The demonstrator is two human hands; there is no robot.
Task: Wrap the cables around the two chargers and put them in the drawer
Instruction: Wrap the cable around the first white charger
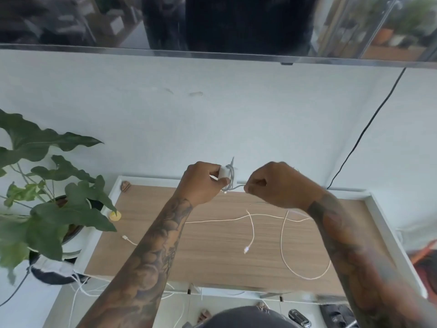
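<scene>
Nearest the camera, below the front edge of the wooden tabletop (pixel 212 256), an open drawer (pixel 236 301) shows dark, blurred items, and white cords hang near its left side. On the tabletop lies a loose white cable (pixel 282 245), looping at the right, with one connector end resting near the middle and another near the left edge. Above the table's far part, both tattooed forearms are raised. The left hand (pixel 201 183) grips a white charger (pixel 223 172), fingers curled round it, with several turns of gray cable (pixel 231 176) wound about it. The right hand (pixel 279 185), just beside, pinches the free end of that cable between closed fingertips. Left of the table stands a potted plant (pixel 47 185); behind is a pale wall (pixel 212 114).
</scene>
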